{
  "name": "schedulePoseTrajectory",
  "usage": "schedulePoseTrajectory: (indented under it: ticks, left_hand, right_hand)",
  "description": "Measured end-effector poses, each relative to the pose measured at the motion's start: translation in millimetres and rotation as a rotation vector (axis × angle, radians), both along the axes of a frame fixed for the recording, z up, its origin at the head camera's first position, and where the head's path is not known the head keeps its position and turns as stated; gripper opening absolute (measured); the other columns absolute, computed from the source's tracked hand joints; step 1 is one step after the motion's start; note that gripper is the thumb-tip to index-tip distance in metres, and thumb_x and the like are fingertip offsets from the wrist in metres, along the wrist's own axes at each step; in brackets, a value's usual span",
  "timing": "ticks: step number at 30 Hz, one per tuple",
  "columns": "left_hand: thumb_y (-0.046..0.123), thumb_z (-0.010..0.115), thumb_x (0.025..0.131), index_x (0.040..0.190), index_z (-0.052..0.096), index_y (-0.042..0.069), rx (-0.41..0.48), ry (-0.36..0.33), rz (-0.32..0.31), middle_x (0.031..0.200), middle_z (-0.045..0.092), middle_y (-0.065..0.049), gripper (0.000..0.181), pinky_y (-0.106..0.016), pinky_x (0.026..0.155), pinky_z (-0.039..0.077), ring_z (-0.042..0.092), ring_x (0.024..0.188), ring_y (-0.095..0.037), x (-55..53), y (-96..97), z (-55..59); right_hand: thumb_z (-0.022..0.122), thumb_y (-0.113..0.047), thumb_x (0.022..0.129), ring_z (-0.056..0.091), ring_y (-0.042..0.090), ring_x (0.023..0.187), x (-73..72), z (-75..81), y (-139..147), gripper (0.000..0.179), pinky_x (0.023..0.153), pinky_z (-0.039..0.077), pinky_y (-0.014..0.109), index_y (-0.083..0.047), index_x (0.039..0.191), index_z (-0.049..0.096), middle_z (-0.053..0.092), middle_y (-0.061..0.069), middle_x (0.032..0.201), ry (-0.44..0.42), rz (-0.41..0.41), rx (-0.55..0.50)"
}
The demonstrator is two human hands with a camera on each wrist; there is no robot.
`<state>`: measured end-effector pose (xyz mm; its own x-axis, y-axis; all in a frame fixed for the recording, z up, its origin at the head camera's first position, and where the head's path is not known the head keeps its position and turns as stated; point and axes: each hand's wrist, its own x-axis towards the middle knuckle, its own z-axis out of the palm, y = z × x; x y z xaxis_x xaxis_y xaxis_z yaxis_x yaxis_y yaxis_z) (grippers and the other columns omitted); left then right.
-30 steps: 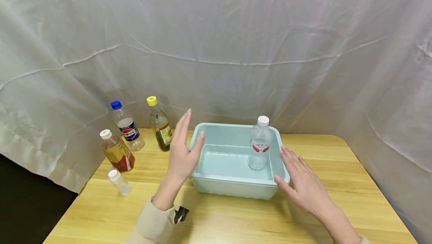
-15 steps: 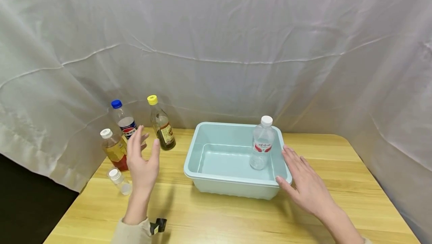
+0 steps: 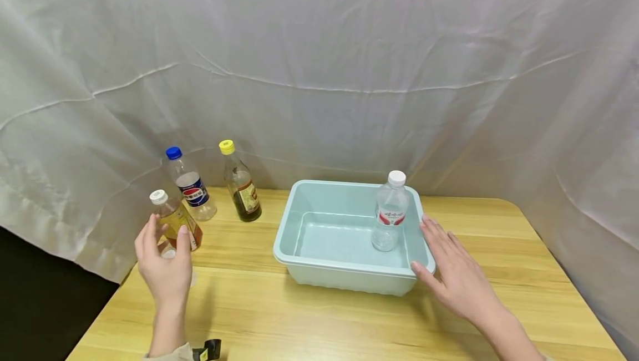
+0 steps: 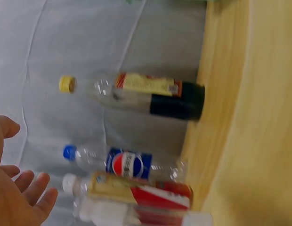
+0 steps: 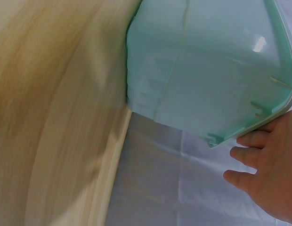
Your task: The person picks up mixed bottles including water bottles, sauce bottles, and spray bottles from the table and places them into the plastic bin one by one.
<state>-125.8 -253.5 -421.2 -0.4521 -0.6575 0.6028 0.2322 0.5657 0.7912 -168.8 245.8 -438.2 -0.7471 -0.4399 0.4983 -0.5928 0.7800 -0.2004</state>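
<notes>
In the head view my left hand [image 3: 165, 269] is over the table's left side, thumb and fingers spread with nothing between them. It overlaps a small clear bottle with a white cap [image 3: 170, 253], mostly hidden behind it, and part of a drink bottle with a yellow and red label [image 3: 181, 222]. My right hand [image 3: 456, 278] lies along the right rim of a pale blue plastic tub [image 3: 344, 265], its fingers fairly straight at the edge. Inside the tub, at the right, stands a clear water bottle [image 3: 391, 217] with a white cap and red-and-white label.
Behind the left hand stand a Pepsi bottle [image 3: 194, 192] with a blue cap and a yellow-capped glass bottle [image 3: 244, 192] partly filled with dark liquid. The wooden table [image 3: 319, 322] meets a grey curtain [image 3: 319, 72] at the back.
My left hand has moved left from beside the tub's left rim to the small clear bottle. The right hand has stayed at the tub's right rim.
</notes>
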Motion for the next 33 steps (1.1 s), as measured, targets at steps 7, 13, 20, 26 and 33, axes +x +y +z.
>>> schedulePoseTrajectory:
  ticks: [7, 13, 20, 26, 33]
  left_hand:
    - [0.014, 0.07, 0.098, 0.153, 0.05, 0.006, 0.159, -0.077, 0.065, 0.143, 0.053, -0.003, 0.059, -0.018, 0.098, 0.043, 0.055, 0.125, -0.011, 10.3, -12.0, -13.3]
    - [0.018, 0.068, 0.099, 0.155, 0.047, 0.007, 0.253, -0.144, 0.079, 0.143, 0.051, 0.002, 0.061, -0.019, 0.098, 0.042, 0.053, 0.126, -0.009, 14.6, -18.5, -25.3]
    - [0.024, 0.067, 0.1, 0.159, 0.041, 0.006, 0.34, -0.238, 0.075, 0.148, 0.047, -0.004, 0.067, -0.027, 0.107, 0.042, 0.05, 0.135, -0.022, 18.0, -20.9, -36.4]
    - [0.028, 0.071, 0.097, 0.157, 0.044, 0.006, 0.372, -0.289, 0.065, 0.148, 0.047, -0.005, 0.069, -0.019, 0.098, 0.044, 0.053, 0.132, -0.018, 18.2, -20.5, -41.6]
    - [0.02, 0.073, 0.096, 0.154, 0.047, 0.005, 0.393, -0.29, 0.072, 0.134, 0.047, 0.008, 0.066, -0.003, 0.086, 0.045, 0.055, 0.12, -0.009, 17.0, -21.0, -49.9]
  right_hand:
    - [0.066, -0.038, 0.1, 0.032, 0.036, 0.153, -0.2, 2.1, 1.7, 0.079, 0.13, 0.012, 0.035, 0.0, 0.161, 0.032, 0.031, 0.016, 0.168, 0.007, -0.001, 0.0]
    - [0.066, -0.038, 0.1, 0.033, 0.036, 0.153, 0.2, 1.8, 2.4, 0.079, 0.13, 0.012, 0.034, -0.001, 0.162, 0.032, 0.031, 0.016, 0.168, 0.003, -0.004, -0.001]
    - [0.066, -0.039, 0.1, 0.034, 0.037, 0.152, 1.0, 1.0, 1.7, 0.079, 0.129, 0.017, 0.039, -0.001, 0.161, 0.033, 0.031, 0.015, 0.168, -0.003, -0.007, 0.0]
    - [0.066, -0.039, 0.1, 0.036, 0.039, 0.151, 0.2, -0.1, 1.6, 0.079, 0.13, 0.013, 0.035, -0.001, 0.161, 0.033, 0.032, 0.015, 0.168, 0.002, -0.005, -0.002]
    - [0.066, -0.038, 0.1, 0.036, 0.039, 0.15, -0.1, -0.4, 0.9, 0.079, 0.13, 0.016, 0.038, -0.001, 0.161, 0.033, 0.032, 0.015, 0.168, -0.001, -0.003, -0.003]
